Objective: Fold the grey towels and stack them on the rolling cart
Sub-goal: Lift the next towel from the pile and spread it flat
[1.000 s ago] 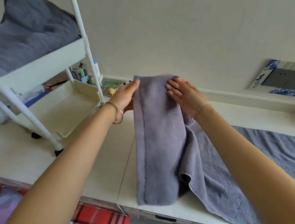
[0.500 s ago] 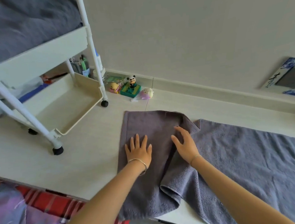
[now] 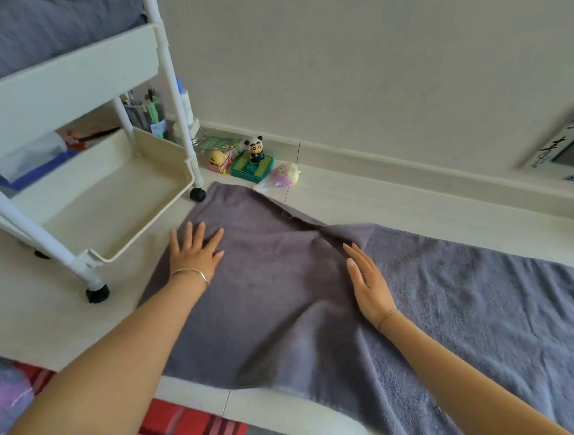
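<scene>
1. A grey towel [image 3: 285,296] is laid out on the white work surface [image 3: 398,205]. It runs from beside the cart to the right edge of the view.
2. The towel's left end is doubled over onto itself. That upper layer looks smoother and darker than the looped pile exposed to the right.
3. The towel's near edge is draped a little over the front lip of the surface.
4. The left hand [image 3: 195,252] is pressed flat on the doubled layer near its left border, with fingers straight and spread. Nothing is grasped. A silver bangle [image 3: 191,272] is worn on that wrist.
5. The right hand [image 3: 370,286] is set on the towel where the doubled layer meets the pile. Its fingers are straight and together and the palm is turned leftward. Nothing is grasped. A thin bracelet [image 3: 387,315] is seen at the wrist.
6. The white rolling cart [image 3: 62,80] is parked at upper left. A black caster [image 3: 197,194] is touching or just beside the towel's far left corner; which one cannot be told.
7. More grey towels [image 3: 24,35] are heaped in the cart's upper tray. The bottom tray [image 3: 181,194] is seen below it.
8. Against the wall a panda figurine [image 3: 255,147], a small yellow-and-pink figure [image 3: 217,159] and a pale purple plush toy [image 3: 287,175] are lined up, just beyond the towel's far edge.
9. A pen holder [image 3: 149,120] is noted behind the cart post.
10. Red plaid cloth [image 3: 192,430] is visible below the front lip.
</scene>
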The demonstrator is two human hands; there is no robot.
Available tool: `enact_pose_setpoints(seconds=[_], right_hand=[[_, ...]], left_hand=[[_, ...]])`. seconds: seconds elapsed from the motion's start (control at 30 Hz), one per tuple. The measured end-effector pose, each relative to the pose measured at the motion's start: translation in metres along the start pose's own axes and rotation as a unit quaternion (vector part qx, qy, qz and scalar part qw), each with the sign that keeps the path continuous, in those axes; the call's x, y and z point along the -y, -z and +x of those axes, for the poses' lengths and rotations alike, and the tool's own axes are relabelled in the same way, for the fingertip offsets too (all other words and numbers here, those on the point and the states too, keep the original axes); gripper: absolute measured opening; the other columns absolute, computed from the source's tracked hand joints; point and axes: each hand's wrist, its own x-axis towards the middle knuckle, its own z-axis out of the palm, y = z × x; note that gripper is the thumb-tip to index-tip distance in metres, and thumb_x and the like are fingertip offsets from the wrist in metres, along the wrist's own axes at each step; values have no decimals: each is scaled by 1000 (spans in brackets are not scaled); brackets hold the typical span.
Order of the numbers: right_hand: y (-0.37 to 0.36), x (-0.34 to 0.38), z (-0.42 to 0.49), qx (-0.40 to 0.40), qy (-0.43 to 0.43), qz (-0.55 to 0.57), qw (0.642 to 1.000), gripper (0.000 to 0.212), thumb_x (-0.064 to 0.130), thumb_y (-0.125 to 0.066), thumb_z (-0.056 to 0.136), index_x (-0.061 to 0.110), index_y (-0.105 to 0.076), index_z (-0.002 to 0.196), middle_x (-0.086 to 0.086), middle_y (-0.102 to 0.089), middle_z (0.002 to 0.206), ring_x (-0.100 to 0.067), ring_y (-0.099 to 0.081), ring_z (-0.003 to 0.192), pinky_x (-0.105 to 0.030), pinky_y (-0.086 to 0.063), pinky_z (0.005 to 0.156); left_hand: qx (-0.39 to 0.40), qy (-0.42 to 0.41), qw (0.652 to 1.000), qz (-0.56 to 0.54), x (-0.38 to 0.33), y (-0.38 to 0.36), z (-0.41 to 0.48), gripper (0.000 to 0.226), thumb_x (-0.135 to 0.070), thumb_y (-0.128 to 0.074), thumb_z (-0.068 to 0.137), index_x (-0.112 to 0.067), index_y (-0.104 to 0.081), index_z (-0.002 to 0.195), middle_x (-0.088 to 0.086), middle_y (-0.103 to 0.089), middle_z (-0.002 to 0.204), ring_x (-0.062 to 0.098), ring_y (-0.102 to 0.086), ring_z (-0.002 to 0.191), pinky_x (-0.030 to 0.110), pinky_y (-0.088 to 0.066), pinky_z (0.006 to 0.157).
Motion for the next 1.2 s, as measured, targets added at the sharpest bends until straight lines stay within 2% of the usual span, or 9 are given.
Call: enact_pose_setpoints(seconds=[0.07,0.13,0.2,0.3,0.47,0.6,0.77,0.93,1.2], right_hand=[[-2,-7,-1,-7,-1,-44,999,40,28,-40,100,25,-43,140,5,-32,151,-12,-23,142,-31,-14,117],[-5,-12,-3,0,-1,-101,995,44,33,-39,99,29,-35,143,6,-23,155,-11,-16,144,-34,-5,119],[-10,-15,-4,39,13,-192,981,53,48,-34,98,37,-18,147,9,-7,158,-13,-3,146,-33,6,118],[-16,-19,-9,80,22,-332,940,65,71,-7,83,49,10,142,13,14,154,-18,15,145,-38,14,115],[-5,-31,-23,62,-10,-369,927,75,80,8,73,49,18,140,10,22,152,-22,20,143,-42,16,115],[15,-35,-31,82,-1,-341,937,87,84,14,66,46,12,144,14,20,153,-17,22,143,-42,17,114],[66,-35,-45,29,14,-303,952,70,67,-7,84,38,-12,148,15,1,156,-8,10,144,-33,17,115],[139,-71,-62,-7,-73,-284,956,53,42,-34,99,30,-18,148,6,-5,159,-14,0,147,-35,7,118],[276,-159,-118,-90,-172,-228,954,55,41,-43,96,26,-26,147,4,-12,158,-21,-15,144,-39,-11,117]], left_hand=[[-21,2,1000,-9,-9,10,-2,60,-27,-30,100,-29,4,150,7,9,158,30,12,144,53,6,114],[-59,-26,994,-93,-36,16,-11,61,-25,-32,98,-26,0,150,5,5,158,30,10,145,54,5,115],[-54,-49,984,-161,-63,12,-23,55,-35,-25,99,-31,-3,150,0,2,159,29,9,145,56,6,113],[-11,-15,986,-168,-76,-8,-38,56,-50,-16,97,-36,3,148,-3,11,158,31,12,144,59,7,111],[-4,41,987,-155,-70,-19,-51,65,-56,-13,95,-28,10,148,0,14,157,36,14,143,62,6,110],[25,47,988,-146,-83,-6,-52,67,-57,-10,95,-23,13,148,5,15,157,37,13,143,61,4,112],[-13,-96,983,-158,-158,31,-61,61,-52,-9,97,-26,9,149,4,11,158,30,12,144,54,9,113],[-12,-204,964,-169,-256,66,-86,58,-48,-14,99,-23,-4,150,3,2,159,27,6,145,50,6,116],[22,-281,946,-161,-400,86,-129,58,-47,-15,99,-22,-5,150,3,-1,159,27,3,146,49,4,117]])
